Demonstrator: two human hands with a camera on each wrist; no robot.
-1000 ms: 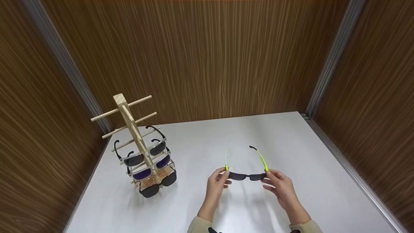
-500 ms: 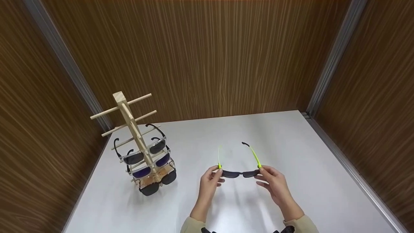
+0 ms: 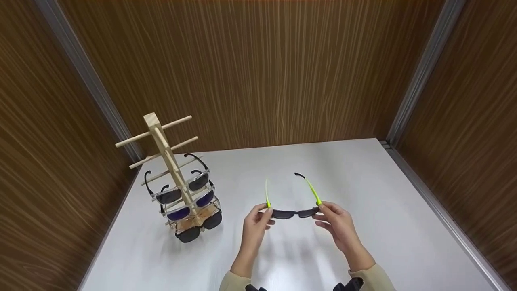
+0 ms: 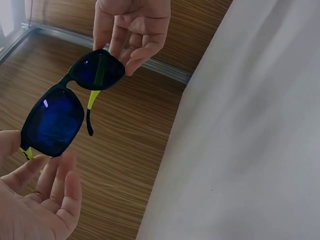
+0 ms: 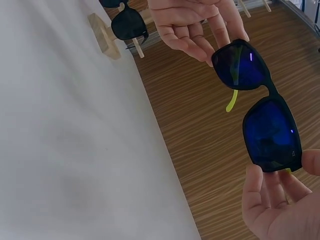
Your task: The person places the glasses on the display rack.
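Note:
A pair of sunglasses (image 3: 283, 214) with a black frame, dark lenses and neon-yellow temples is held above the table between both hands. My left hand (image 3: 254, 224) pinches it at the left hinge, thumb on the near side. At the opposite hinge my right hand (image 3: 338, 226) pinches it the same way. The temples are unfolded and point away from me; the right one ends in a black tip. In the left wrist view the lenses of the sunglasses (image 4: 54, 122) look deep blue. The right wrist view shows the sunglasses (image 5: 272, 132) with the fingertips at both outer corners.
At the left stands a wooden display rack (image 3: 166, 151) with crossbars. Its lower bars carry sunglasses (image 3: 169, 196), several pairs stacked one above another; the top two bars bear none. The white table (image 3: 404, 226) is enclosed by wood-grain walls (image 3: 258, 72) on three sides.
Both hands have moved left together with the sunglasses, toward the rack, and slightly farther from me. The grip on both hinges looks the same. The rack's sunglasses are unchanged.

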